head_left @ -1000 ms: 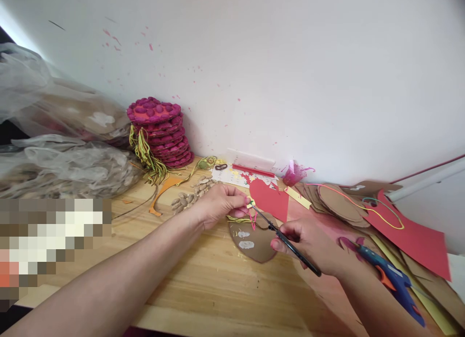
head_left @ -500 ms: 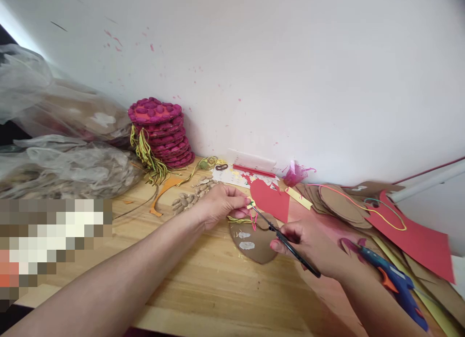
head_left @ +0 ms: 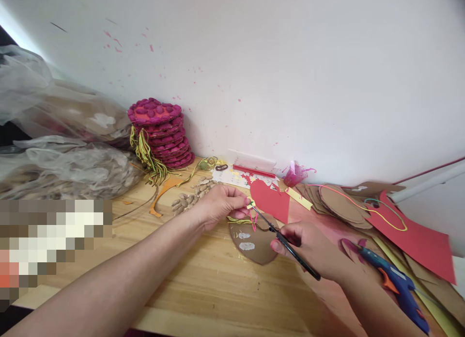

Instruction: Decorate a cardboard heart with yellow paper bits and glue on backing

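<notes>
One yellow-and-green paper scrap point(head_left: 250, 204) pinched tightly in left hand point(head_left: 222, 204), one pair of black-handled scissors point(head_left: 296, 254) gripped in right hand point(head_left: 308, 242), tips at scrap, one cardboard piece point(head_left: 259, 247) below, bearing two whitish patches point(head_left: 247, 246).

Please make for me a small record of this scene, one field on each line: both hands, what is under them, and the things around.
Left hand: pinching a small yellow-and-green piece
Right hand: holding black scissors, tips at that piece
Below hands: brown cardboard with pale patches
Left side: brown shell-like pieces; beyond them, a stack of magenta discs with yellow-green tassels
Behind hands: red paper
Right side: blue glue gun, a red sheet beyond it
Unclear: whether the blades touch the piece
</notes>
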A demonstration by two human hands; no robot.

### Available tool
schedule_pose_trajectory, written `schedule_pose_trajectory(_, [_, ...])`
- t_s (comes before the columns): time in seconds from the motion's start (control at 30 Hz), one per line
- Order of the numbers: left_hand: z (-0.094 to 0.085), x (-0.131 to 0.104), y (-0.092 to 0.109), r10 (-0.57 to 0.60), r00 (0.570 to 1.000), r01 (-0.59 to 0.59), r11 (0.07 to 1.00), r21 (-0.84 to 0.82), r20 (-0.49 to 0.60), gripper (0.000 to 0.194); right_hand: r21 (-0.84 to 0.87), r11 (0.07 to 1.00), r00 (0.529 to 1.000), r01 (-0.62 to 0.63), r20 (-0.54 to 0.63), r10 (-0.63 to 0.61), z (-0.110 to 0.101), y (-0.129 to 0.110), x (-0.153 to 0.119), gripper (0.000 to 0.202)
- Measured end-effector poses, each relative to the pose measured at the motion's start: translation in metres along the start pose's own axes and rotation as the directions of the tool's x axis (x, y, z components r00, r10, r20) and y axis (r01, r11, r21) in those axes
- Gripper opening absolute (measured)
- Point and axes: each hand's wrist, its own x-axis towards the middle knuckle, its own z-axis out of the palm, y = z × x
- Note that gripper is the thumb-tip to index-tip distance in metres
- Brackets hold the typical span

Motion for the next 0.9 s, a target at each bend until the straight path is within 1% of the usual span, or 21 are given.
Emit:
schedule_pose_trajectory(0.23, [-0.0001, 0.0000, -0.0003, 0.013, 1.000, -0.013, 1.000, 0.013, -0.025, 0.017, 0.004, 1.000, 1.000, 0.006, -0.020, -0.006, 0.0020, 0.0001, 0.0003, 0.038])
schedule_pose_trajectory(0.5, [0.0004, -0.0004, -0.0008, 0.018, 1.000, -0.018, 1.000, 0.023, -0.014, 0.016, 0.034, 0.999, 1.000, -0.002, -0.030, 0.003, 0.0055, 0.0032, -0.0003, 0.038])
schedule_pose_trajectory(0.63, [0.0003, -0.0004, -0.0015, 0.021, 0.999, -0.021, 1.000, 0.021, -0.036, 0.015, -0.034, 0.999, 0.998, 0.008, -0.065, -0.010, 0.0066, 0.0048, -0.0010, 0.039])
schedule_pose_trajectory(0.73, [0.0000, -0.0003, -0.0017, 0.031, 0.999, -0.030, 0.999, 0.022, -0.025, 0.016, -0.099, 0.995, 0.995, 0.005, -0.095, -0.015, 0.0073, 0.0057, -0.0014, 0.039])
schedule_pose_trajectory(0.9, [0.0000, 0.0001, -0.0019, 0.032, 0.999, -0.032, 0.999, 0.018, -0.005, 0.023, -0.110, 0.994, 0.994, 0.001, -0.110, -0.013, 0.0077, 0.0046, -0.0017, 0.040])
